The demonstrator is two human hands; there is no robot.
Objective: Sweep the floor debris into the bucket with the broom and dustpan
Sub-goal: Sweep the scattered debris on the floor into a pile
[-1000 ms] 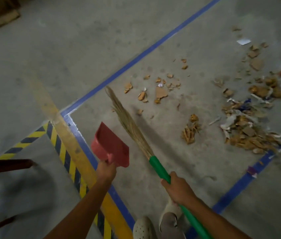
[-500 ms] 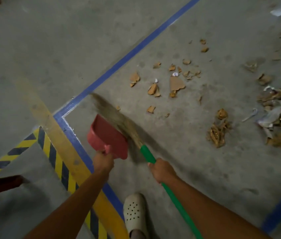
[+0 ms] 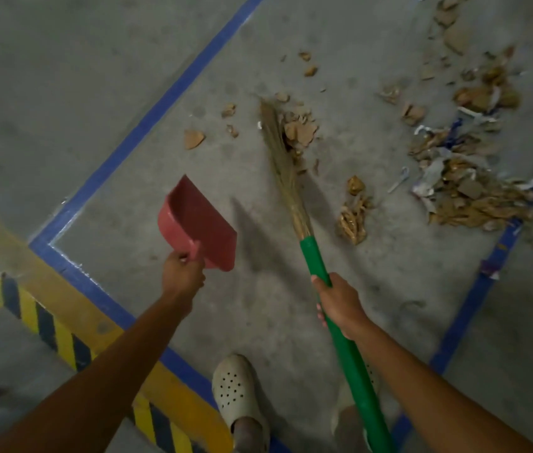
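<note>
Broom (image 3: 286, 178) swung rightward from beside the dustpan (image 3: 198, 223) into cardboard scraps (image 3: 299, 130), right hand (image 3: 340, 305) clenched around its green handle, left hand (image 3: 181, 276) gripping the raised red dustpan's handle

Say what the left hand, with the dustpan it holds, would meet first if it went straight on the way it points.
The left hand points its red dustpan up-left, held off the floor. Its first meeting looks like the blue floor line, then bare concrete; depth is unclear.
</note>
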